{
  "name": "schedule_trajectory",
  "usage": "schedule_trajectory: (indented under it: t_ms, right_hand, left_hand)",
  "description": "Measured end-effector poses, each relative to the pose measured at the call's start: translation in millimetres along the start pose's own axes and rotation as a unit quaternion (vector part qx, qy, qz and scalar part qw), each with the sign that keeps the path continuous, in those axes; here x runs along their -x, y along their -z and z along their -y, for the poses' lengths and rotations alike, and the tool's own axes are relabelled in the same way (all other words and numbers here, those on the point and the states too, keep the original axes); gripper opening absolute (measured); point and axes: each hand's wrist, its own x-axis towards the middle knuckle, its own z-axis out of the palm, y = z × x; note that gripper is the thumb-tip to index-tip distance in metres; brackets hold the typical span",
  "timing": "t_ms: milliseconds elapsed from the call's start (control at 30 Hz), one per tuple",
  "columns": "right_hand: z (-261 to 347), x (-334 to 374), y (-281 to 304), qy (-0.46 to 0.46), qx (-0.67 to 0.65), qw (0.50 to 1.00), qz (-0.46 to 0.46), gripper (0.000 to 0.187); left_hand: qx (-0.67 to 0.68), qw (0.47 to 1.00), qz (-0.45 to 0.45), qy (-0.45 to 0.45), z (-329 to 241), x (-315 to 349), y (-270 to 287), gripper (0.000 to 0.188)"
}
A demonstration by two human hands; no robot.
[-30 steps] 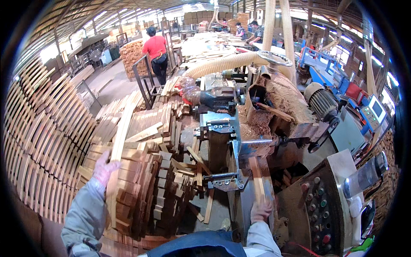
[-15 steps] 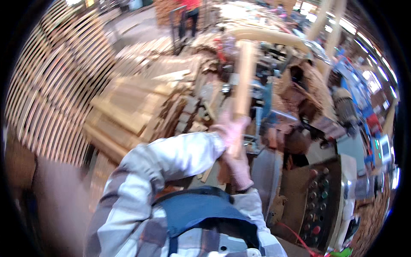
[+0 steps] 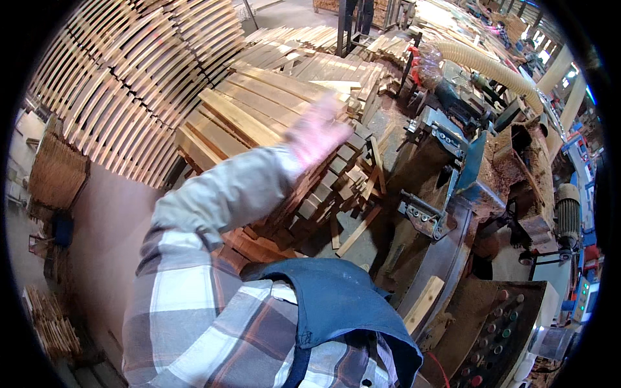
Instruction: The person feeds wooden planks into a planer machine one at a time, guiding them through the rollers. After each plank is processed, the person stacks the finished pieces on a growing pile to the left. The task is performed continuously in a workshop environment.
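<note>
My left hand (image 3: 317,134), in a pinkish glove, reaches out over the near right end of a stack of wooden boards (image 3: 249,110). It is blurred by motion, but its fingers look stretched out and apart, with nothing in them. Whether it touches the top boards I cannot tell. At my right side the end of a pale wooden piece (image 3: 424,302) slants over the metal machine bed (image 3: 446,258). My right hand is out of sight behind the blue apron (image 3: 349,301).
Short wood offcuts (image 3: 352,184) lie below the stack. To the right stands a machine with metal guide brackets (image 3: 430,216), a sawdust-covered housing (image 3: 517,174) and a button panel (image 3: 495,336). A tall slatted wood pile (image 3: 123,84) rises at left. A person's legs (image 3: 362,16) show far off.
Both hands were on a wooden piece held out ahead. My left hand has left it and moved over the board stack; my right hand has gone from view. The view has turned left.
</note>
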Motion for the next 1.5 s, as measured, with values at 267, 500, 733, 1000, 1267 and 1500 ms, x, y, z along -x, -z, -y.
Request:
schedule_trajectory:
  t_ms: [267,500,733,1000,1267,1500]
  right_hand:
    - [-48,-15,-20,-0.074,0.101,0.992,-0.012,0.089]
    - [15,-142,-36,-0.054,0.022,0.992,-0.112,0.088]
    - [75,-253,-78,-0.067,0.044,0.994,-0.077,0.084]
    - [21,-73,-29,0.022,0.039,0.999,0.007,0.085]
    - [-54,43,-60,0.079,0.156,0.972,-0.155,0.068]
    - [11,-87,-30,0.074,0.136,0.985,-0.07,0.061]
  left_hand:
    - [-0.118,0.866,-0.458,0.159,216,116,217,0.052]
    - [0.364,0.707,-0.441,0.416,291,183,209,0.055]
    - [0.424,0.742,-0.382,0.353,266,167,191,0.056]
    - [0.322,0.855,-0.319,0.253,303,184,193,0.052]
    - [0.353,0.785,-0.406,0.308,330,153,174,0.059]
    - [0.401,0.805,-0.289,0.328,247,152,193,0.057]
